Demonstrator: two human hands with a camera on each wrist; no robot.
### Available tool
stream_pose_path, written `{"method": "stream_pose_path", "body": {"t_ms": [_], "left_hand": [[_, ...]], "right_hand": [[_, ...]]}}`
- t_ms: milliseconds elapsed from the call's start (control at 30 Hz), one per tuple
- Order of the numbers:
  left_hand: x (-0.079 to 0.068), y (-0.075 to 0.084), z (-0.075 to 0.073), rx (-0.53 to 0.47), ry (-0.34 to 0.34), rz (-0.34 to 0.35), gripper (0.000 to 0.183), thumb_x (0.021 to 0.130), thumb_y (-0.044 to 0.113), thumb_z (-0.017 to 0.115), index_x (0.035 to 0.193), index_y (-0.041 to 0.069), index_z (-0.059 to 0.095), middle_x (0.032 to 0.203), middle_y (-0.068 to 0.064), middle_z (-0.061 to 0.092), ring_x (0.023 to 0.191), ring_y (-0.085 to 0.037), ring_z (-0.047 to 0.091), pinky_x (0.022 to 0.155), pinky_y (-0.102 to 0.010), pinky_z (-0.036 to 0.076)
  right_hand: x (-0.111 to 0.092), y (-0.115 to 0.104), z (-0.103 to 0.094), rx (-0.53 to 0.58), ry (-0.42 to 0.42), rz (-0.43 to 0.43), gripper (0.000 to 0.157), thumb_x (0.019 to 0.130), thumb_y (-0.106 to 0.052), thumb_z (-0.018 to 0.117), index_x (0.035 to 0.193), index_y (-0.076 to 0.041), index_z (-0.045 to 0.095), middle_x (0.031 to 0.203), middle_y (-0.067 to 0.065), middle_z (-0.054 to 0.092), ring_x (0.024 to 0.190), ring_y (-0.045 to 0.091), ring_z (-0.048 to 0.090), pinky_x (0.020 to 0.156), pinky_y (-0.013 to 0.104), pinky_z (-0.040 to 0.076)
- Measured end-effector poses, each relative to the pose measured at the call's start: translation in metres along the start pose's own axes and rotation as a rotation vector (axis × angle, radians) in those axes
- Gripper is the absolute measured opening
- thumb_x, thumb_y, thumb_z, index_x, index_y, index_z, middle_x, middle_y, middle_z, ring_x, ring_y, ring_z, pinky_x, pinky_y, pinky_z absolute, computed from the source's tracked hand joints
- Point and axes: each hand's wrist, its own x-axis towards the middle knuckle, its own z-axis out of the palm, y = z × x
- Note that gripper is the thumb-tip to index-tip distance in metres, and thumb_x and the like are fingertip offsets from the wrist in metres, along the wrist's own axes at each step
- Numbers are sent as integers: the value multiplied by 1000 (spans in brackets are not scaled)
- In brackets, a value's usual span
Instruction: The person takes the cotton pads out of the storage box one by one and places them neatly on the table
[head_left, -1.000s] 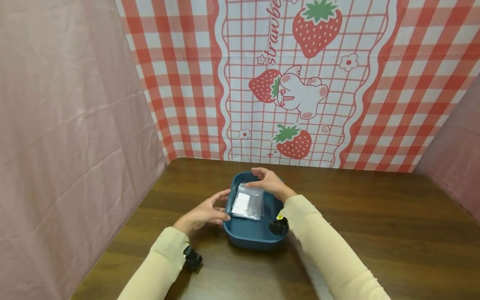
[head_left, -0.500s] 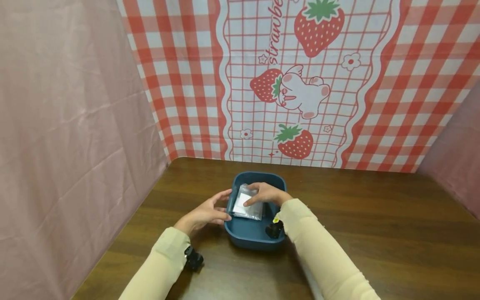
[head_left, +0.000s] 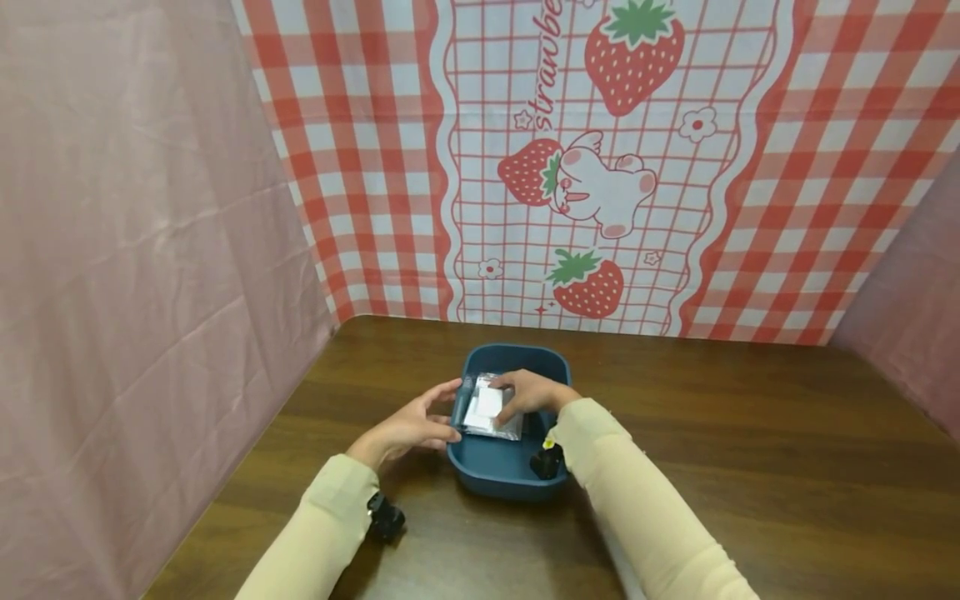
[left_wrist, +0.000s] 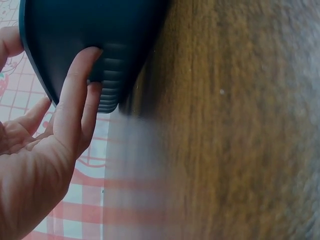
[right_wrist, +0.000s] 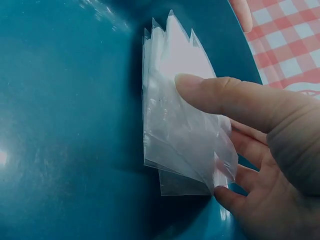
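A small stack of clear plastic bags [head_left: 495, 408] with a white patch lies inside a blue plastic bin [head_left: 502, 487], near its left wall. My right hand [head_left: 532, 392] reaches into the bin. In the right wrist view, the thumb presses one face of the plastic bags [right_wrist: 180, 115] while the fingers sit behind them, pinching the stack. Outside the bin, my left hand [head_left: 408, 425] touches its left side with extended fingers. The left wrist view shows fingertips against the ribbed outer wall of the bin [left_wrist: 65, 30].
The bin stands on a brown wooden table [head_left: 712, 467]. Behind it hangs a red-checked strawberry cloth [head_left: 390, 167], and a pink cloth [head_left: 150, 250] hangs at the left. A black wrist camera [head_left: 386, 517] sits on the left sleeve.
My right hand has come down from the bin's far rim area onto the plastic bags and now pinches them. The left hand and the bin stay in place.
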Motion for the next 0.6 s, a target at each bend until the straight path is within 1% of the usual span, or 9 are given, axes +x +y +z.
{"method": "stream_pose_path", "body": {"t_ms": [200, 300, 433, 600], "left_hand": [[-1, 1, -1, 17, 19, -9, 81, 78, -6, 67, 146, 18, 30, 143, -16, 28, 109, -31, 51, 71, -36, 54], [-1, 1, 0, 16, 10, -1, 81, 78, -6, 66, 146, 17, 29, 143, -16, 27, 110, -31, 51, 71, -37, 54], [0, 1, 0, 14, -2, 5, 82, 78, -7, 66, 147, 16, 27, 144, -17, 26, 111, -32, 50, 71, -36, 54], [0, 0, 1, 17, 11, 3, 82, 78, -7, 66, 147, 17, 28, 144, -17, 27, 112, -33, 49, 72, -37, 54]], "right_hand": [[0, 0, -2, 16, 22, 10, 67, 70, -16, 82, 130, -5, 53, 127, 11, 52, 108, 23, 48, 95, 42, 40], [-2, -1, -5, 18, 34, 5, 66, 70, -15, 81, 129, -4, 53, 127, 11, 53, 107, 23, 49, 93, 41, 41], [-5, -3, -10, -12, 52, 0, 63, 71, -15, 81, 128, -7, 55, 125, 8, 54, 107, 22, 49, 92, 42, 42], [-10, -6, -15, -37, 79, -21, 62, 71, -15, 81, 128, -10, 56, 126, 7, 54, 111, 24, 48, 93, 44, 40]]}}
